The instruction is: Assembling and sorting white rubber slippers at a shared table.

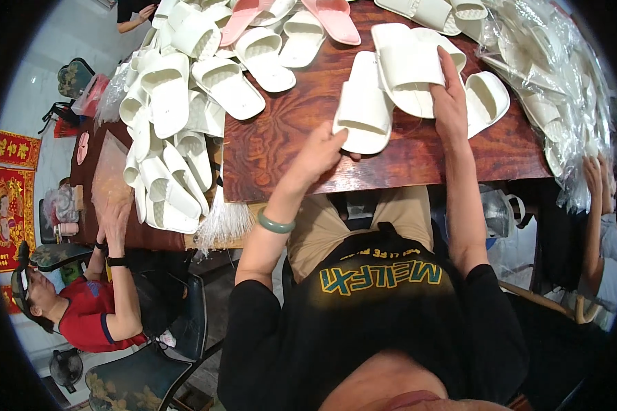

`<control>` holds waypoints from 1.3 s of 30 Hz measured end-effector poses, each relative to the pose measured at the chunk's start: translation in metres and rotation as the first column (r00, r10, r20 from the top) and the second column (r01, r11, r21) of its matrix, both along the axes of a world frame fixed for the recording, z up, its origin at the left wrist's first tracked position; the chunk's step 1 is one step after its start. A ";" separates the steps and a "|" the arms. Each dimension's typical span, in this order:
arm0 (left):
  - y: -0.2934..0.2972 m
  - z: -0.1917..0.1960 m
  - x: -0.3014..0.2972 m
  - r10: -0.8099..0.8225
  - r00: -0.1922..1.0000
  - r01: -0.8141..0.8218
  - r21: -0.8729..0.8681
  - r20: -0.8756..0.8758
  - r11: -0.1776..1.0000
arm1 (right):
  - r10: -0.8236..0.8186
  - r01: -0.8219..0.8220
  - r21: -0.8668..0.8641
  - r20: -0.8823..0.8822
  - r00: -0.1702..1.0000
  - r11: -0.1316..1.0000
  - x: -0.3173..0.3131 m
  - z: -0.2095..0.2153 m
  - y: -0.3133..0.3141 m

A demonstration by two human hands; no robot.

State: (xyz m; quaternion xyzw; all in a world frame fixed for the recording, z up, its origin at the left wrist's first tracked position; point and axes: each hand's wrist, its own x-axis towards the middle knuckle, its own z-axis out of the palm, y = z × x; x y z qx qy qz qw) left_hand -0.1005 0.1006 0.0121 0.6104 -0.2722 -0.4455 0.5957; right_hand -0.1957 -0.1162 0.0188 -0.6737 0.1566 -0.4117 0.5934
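Note:
My left hand [320, 155] grips a white slipper [366, 113] by its near end, thumb on top and fingers partly hidden underneath. My right hand [451, 99] is closed on the right side of another white slipper [406, 61], its fingers reaching along the wide strap. These two slippers overlap slightly at their edges, above the front of the reddish-brown wooden table [288, 154]. Partly behind my right hand is one more white slipper [488, 96]; whether it touches the hand I cannot tell.
Many loose white slippers [164, 89] and a pink slipper [332, 20] cover the table's far left. Bagged slippers [548, 82] are piled at right. White strings [227, 222] hang at the left edge. A co-worker in a red shirt [103, 312] handles clear plastic; another person's hands [596, 175] are at right.

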 end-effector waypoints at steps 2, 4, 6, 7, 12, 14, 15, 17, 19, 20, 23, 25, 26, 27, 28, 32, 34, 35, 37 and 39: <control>-0.001 -0.015 -0.008 -0.017 0.997 0.013 0.055 0.073 0.998 | 0.029 -0.035 0.162 0.035 0.999 0.986 0.003 0.010 0.035; -0.003 -0.023 -0.007 -0.130 0.982 0.126 0.033 0.136 0.991 | -0.081 0.054 -0.186 -0.141 0.987 0.981 0.009 -0.007 0.053; 0.003 -0.032 0.002 -0.134 0.969 0.136 0.003 0.208 0.991 | -0.250 0.061 -0.618 -0.223 0.942 0.784 0.014 -0.030 0.073; 0.008 -0.021 0.004 -0.090 0.980 0.094 -0.017 0.178 0.995 | -0.341 0.021 -0.743 -0.281 0.897 0.669 0.008 -0.032 0.088; 0.050 0.000 0.014 -0.067 0.996 0.069 0.031 -0.055 0.997 | -0.306 -0.236 -0.884 -0.374 0.876 0.404 -0.015 -0.006 0.082; 0.059 -0.003 0.018 -0.057 0.998 0.058 0.030 -0.027 0.998 | -0.145 -0.253 -0.818 -0.375 0.916 0.517 -0.014 0.005 0.063; 0.061 -0.006 0.018 -0.060 0.998 0.060 0.031 0.001 0.998 | -0.113 -0.209 -0.807 -0.321 0.940 0.552 -0.011 0.007 0.053; 0.062 -0.016 0.016 0.003 1.000 -0.002 -0.022 0.010 1.000 | -0.162 -0.218 -0.839 -0.338 0.927 0.498 -0.005 0.008 0.034; 0.062 -0.019 0.017 0.074 0.997 -0.073 -0.070 0.018 0.995 | -0.203 -0.232 -0.865 -0.349 0.915 0.446 0.001 0.014 0.033; 0.059 -0.019 0.018 0.133 0.981 -0.120 -0.092 0.144 0.988 | -0.120 -0.377 -0.738 -0.523 0.844 0.559 0.001 0.020 0.034; 0.048 -0.008 0.021 0.205 0.907 -0.193 -0.069 0.368 0.979 | -0.016 -0.505 -0.587 -0.662 0.749 0.632 0.008 0.025 0.041; 0.039 -0.008 0.026 0.209 0.858 -0.228 -0.015 0.470 0.973 | 0.221 -0.649 -0.377 -0.728 0.649 0.661 0.013 0.034 0.049; 0.034 -0.016 0.030 0.268 0.768 -0.235 -0.134 0.582 0.963 | 0.299 -0.652 -0.366 -0.669 0.681 0.664 0.024 0.010 0.044; 0.030 -0.015 0.031 0.330 0.665 -0.217 -0.249 0.670 0.944 | 0.301 -0.654 -0.365 -0.670 0.679 0.663 0.024 0.006 0.045; 0.033 -0.013 0.032 0.332 0.665 -0.220 -0.249 0.669 0.943 | 0.393 -0.636 -0.203 -0.637 0.663 0.745 0.023 0.003 0.047; 0.049 0.015 0.021 0.317 0.710 -0.402 -0.007 0.629 0.915 | 0.609 -0.534 0.311 -0.538 0.583 0.786 0.007 -0.009 0.062; 0.064 0.016 0.004 0.456 0.584 -0.485 -0.162 0.672 0.859 | 0.668 -0.474 0.516 -0.295 0.684 0.714 -0.003 -0.010 0.088; 0.075 0.018 -0.009 0.380 0.668 -0.448 -0.063 0.639 0.892 | 0.649 -0.440 0.535 -0.300 0.699 0.721 -0.007 -0.011 0.093; 0.086 0.030 -0.032 0.211 0.760 -0.326 0.080 0.614 0.942 | 0.536 -0.360 0.574 -0.167 0.828 0.735 -0.018 -0.006 0.112; 0.085 0.033 -0.042 0.034 0.721 -0.281 0.247 0.692 0.928 | 0.448 -0.423 0.644 0.137 0.884 0.638 -0.017 -0.009 0.132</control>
